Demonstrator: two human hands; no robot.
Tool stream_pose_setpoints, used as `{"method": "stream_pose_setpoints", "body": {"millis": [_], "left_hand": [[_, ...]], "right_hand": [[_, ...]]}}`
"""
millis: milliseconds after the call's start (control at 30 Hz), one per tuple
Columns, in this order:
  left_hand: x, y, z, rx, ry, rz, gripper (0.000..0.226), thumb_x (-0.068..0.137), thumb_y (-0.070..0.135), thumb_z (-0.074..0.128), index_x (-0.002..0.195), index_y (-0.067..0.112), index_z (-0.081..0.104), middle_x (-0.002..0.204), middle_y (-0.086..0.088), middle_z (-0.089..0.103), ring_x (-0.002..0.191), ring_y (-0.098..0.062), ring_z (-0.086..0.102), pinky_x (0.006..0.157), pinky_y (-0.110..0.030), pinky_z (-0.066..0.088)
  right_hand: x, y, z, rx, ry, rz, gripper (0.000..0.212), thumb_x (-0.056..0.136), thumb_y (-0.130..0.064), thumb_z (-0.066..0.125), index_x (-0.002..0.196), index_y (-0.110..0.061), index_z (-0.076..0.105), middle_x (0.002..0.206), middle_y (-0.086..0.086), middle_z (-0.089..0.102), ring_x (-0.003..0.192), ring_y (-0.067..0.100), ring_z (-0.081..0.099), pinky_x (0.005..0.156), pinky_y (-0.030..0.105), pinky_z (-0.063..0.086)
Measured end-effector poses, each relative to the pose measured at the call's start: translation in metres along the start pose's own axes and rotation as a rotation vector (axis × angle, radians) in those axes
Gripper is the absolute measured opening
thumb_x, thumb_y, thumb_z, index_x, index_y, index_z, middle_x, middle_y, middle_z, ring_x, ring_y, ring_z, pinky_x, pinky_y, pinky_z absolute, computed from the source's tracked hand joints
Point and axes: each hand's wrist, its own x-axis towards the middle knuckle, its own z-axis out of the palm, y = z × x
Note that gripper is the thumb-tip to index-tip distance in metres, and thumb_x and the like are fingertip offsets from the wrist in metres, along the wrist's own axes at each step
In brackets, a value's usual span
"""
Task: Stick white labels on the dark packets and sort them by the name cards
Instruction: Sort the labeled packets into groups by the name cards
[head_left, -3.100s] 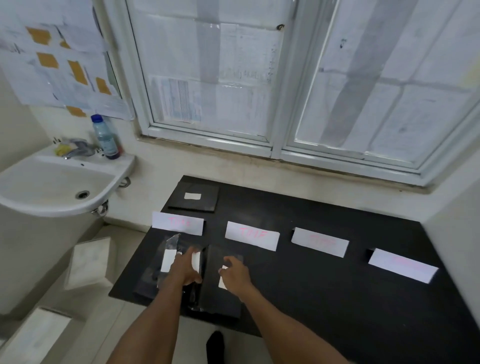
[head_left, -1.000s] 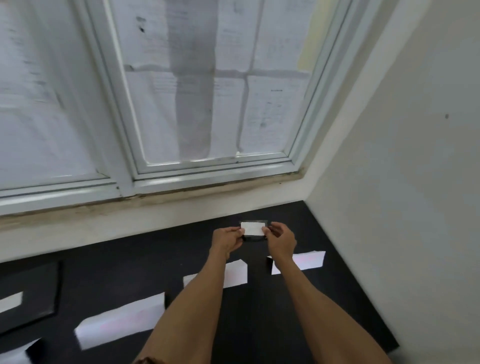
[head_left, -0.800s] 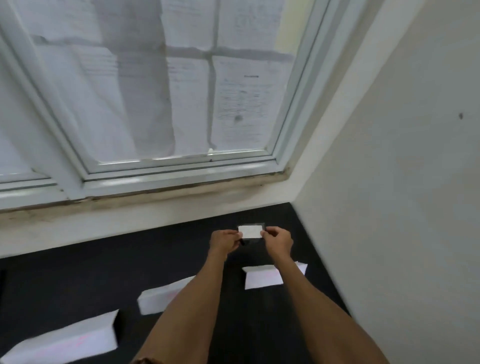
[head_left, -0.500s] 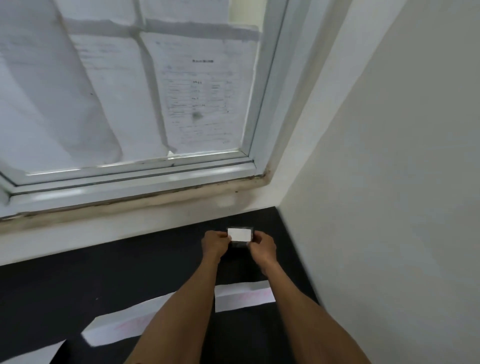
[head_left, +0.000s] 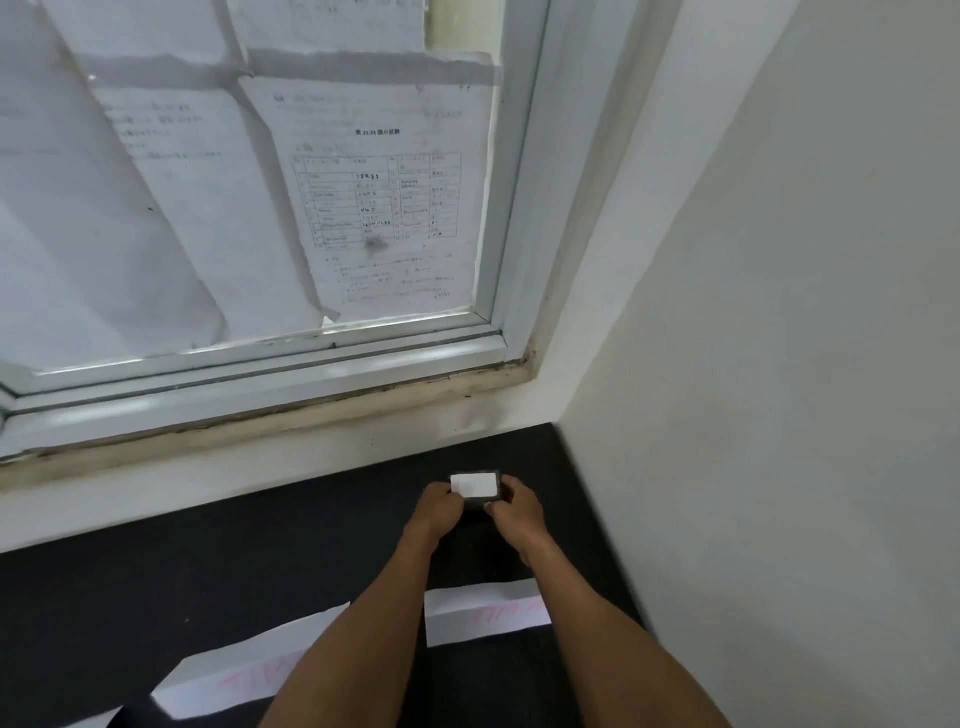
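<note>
Papered window (head_left: 249, 197) above a black table (head_left: 156, 571), plain wall (head_left: 779, 312) beside.

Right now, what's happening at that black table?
A person pinches a small dark packet between the left hand and right hand, one at each end. A white label is already on its top face. They hold it near the table's far right corner, beyond the right name card; a second name card lies to the left. Whether the packet touches the table yet is unclear.
</note>
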Motion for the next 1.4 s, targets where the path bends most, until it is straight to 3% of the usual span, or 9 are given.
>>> {"method": "stream_pose_setpoints", "body": {"millis": [167,233,400,500,633,800,1000,1167,1400], "left_hand": [[-0.033,0.000,-0.014,-0.042,0.015,0.019,0.051,0.089,0.003,0.042,0.140,0.002,0.040,0.143,-0.014,0.045,0.129,-0.029,0.046,0.112,-0.037,0.035],[-0.052,-0.004,-0.033,-0.029,0.019,0.043,0.055,0.090,0.007,0.043,0.143,-0.002,0.034,0.148,-0.015,0.039,0.134,-0.031,0.040,0.115,-0.041,0.031],[-0.113,-0.034,-0.117,-0.033,0.081,0.120,0.039,0.089,0.007,0.049,0.125,-0.006,0.054,0.123,-0.016,0.059,0.100,-0.025,0.057,0.095,-0.037,0.047],[-0.162,-0.087,-0.192,-0.033,0.165,0.139,0.053,0.090,0.006,0.048,0.142,-0.002,0.040,0.140,-0.013,0.048,0.123,-0.028,0.051,0.099,-0.031,0.041],[-0.227,-0.176,-0.281,-0.022,0.291,0.145,0.053,0.091,0.006,0.048,0.144,0.002,0.038,0.148,-0.015,0.041,0.133,-0.028,0.043,0.101,-0.026,0.035],[-0.305,-0.309,-0.366,0.004,0.412,0.102,0.035,0.089,0.000,0.044,0.121,0.003,0.059,0.128,-0.014,0.057,0.126,-0.033,0.051,0.105,-0.038,0.042],[-0.355,-0.441,-0.395,0.159,0.385,-0.103,0.035,0.083,0.006,0.052,0.114,-0.008,0.059,0.125,-0.025,0.058,0.117,-0.038,0.055,0.099,-0.041,0.044],[-0.363,-0.492,-0.385,0.055,0.326,-0.117,0.065,0.084,0.008,0.059,0.145,0.011,0.037,0.146,-0.013,0.044,0.132,-0.030,0.044,0.108,-0.034,0.037],[-0.354,-0.509,-0.385,-0.014,0.528,-0.015,0.046,0.084,0.015,0.067,0.128,0.008,0.056,0.130,-0.012,0.059,0.118,-0.029,0.056,0.101,-0.035,0.046]], "right_hand": [[-0.023,-0.013,0.019,0.014,0.131,-0.074,0.043,0.087,-0.009,0.057,0.129,-0.019,0.053,0.130,0.004,0.058,0.106,0.013,0.055,0.088,0.023,0.041],[-0.040,-0.024,0.036,-0.016,0.173,-0.116,0.046,0.087,-0.010,0.058,0.132,-0.015,0.051,0.133,0.007,0.055,0.114,0.018,0.055,0.093,0.026,0.041],[-0.100,-0.060,0.107,-0.088,0.122,-0.248,0.055,0.087,-0.009,0.060,0.140,-0.008,0.045,0.142,0.014,0.047,0.131,0.028,0.045,0.109,0.035,0.034],[-0.157,-0.078,0.184,-0.128,0.040,-0.330,0.056,0.087,-0.013,0.061,0.140,-0.009,0.044,0.142,0.015,0.047,0.130,0.030,0.046,0.106,0.036,0.036],[-0.235,-0.086,0.288,-0.134,-0.060,-0.388,0.055,0.086,-0.016,0.062,0.138,-0.010,0.046,0.139,0.014,0.050,0.126,0.029,0.050,0.103,0.034,0.039],[-0.324,-0.065,0.409,-0.159,-0.172,-0.346,0.053,0.086,-0.016,0.062,0.137,-0.011,0.048,0.137,0.012,0.053,0.125,0.027,0.052,0.102,0.032,0.041],[-0.386,0.002,0.494,-0.335,-0.203,-0.135,0.042,0.086,-0.019,0.057,0.126,-0.006,0.055,0.130,0.015,0.058,0.119,0.033,0.055,0.097,0.031,0.044],[-0.410,0.049,0.515,-0.363,-0.226,0.121,0.049,0.091,-0.036,0.055,0.124,0.000,0.056,0.122,0.017,0.061,0.107,0.031,0.061,0.077,0.028,0.048],[-0.422,0.068,0.522,-0.334,-0.241,0.093,0.067,0.065,-0.027,0.085,0.123,-0.009,0.056,0.122,0.011,0.062,0.108,0.026,0.060,0.089,0.034,0.052]]}}
